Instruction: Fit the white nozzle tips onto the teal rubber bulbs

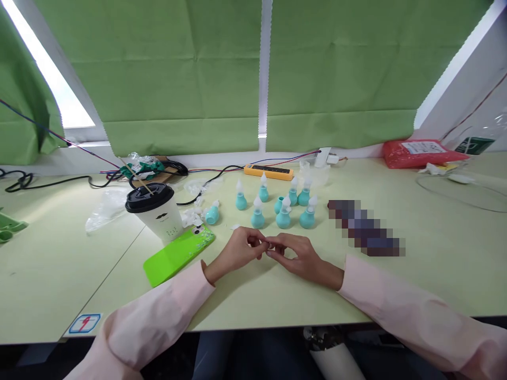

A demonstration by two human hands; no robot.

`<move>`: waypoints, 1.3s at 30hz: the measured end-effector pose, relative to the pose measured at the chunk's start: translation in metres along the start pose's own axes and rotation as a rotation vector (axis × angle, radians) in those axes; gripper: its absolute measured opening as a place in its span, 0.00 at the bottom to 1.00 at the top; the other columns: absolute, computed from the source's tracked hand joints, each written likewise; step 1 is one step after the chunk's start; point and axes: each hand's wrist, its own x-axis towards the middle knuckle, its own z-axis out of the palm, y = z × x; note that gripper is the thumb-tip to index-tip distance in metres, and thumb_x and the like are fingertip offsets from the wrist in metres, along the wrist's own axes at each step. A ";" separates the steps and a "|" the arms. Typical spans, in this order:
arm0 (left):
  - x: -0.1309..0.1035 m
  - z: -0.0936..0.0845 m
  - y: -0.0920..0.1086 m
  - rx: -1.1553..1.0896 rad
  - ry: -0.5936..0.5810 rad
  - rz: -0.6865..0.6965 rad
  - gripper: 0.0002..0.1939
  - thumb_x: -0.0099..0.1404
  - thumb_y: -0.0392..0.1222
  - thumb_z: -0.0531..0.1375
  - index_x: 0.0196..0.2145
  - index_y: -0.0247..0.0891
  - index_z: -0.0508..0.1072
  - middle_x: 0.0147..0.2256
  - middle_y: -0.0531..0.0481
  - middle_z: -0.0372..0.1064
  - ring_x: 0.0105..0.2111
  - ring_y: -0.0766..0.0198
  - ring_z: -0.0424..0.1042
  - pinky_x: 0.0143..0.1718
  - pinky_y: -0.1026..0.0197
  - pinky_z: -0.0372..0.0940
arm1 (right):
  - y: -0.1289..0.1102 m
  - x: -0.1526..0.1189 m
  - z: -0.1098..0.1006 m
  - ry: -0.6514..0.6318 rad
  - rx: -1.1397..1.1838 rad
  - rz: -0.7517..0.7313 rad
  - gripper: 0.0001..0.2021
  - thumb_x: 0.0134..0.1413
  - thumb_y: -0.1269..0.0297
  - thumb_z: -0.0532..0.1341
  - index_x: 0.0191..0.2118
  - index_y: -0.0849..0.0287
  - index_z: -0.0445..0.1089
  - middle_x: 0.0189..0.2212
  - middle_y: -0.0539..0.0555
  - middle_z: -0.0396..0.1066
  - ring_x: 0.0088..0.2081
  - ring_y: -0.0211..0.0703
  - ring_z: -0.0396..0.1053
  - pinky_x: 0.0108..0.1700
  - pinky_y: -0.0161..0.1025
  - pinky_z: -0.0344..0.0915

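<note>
My left hand [246,244] and my right hand [297,254] meet fingertip to fingertip just above the table [245,301]. Both are closed in a pinch, and whatever they hold between them is too small and covered to make out. Behind the fingers stand several teal bulb aspirators with clear pointed tips, among them a front-left aspirator [257,217], a front-middle aspirator [283,217] and a front-right aspirator [307,217]. One teal bulb [279,205] in that group shows an open neck without a tip. Left of them, a teal aspirator [212,214] lies tilted on its side.
Left of my hands are a bright green phone case [174,258] and a lidded paper cup [162,219] with a straw. A yellow power strip [268,172] sits at the back among cables. Farther right are a pixelated item [364,227] and a red package [420,153].
</note>
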 end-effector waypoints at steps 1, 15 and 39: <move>0.001 0.003 -0.004 -0.085 -0.016 -0.042 0.10 0.53 0.42 0.54 0.26 0.32 0.70 0.15 0.54 0.60 0.15 0.74 0.56 0.17 0.70 0.51 | 0.000 0.000 0.000 0.004 -0.009 0.000 0.10 0.49 0.65 0.55 0.40 0.57 0.64 0.23 0.50 0.68 0.24 0.35 0.64 0.27 0.33 0.62; 0.007 -0.098 -0.011 1.077 0.447 -0.022 0.17 0.56 0.32 0.47 0.39 0.34 0.70 0.35 0.44 0.69 0.38 0.54 0.61 0.36 0.58 0.58 | -0.004 0.005 0.000 0.079 0.022 0.111 0.04 0.46 0.72 0.54 0.28 0.60 0.67 0.21 0.50 0.68 0.22 0.34 0.64 0.26 0.32 0.63; 0.017 -0.122 -0.074 1.081 0.171 -0.186 0.22 0.52 0.34 0.52 0.46 0.40 0.63 0.42 0.45 0.64 0.42 0.57 0.64 0.41 0.60 0.59 | -0.004 0.003 0.000 0.028 0.034 0.130 0.04 0.45 0.71 0.55 0.27 0.60 0.66 0.21 0.50 0.68 0.22 0.34 0.65 0.26 0.32 0.64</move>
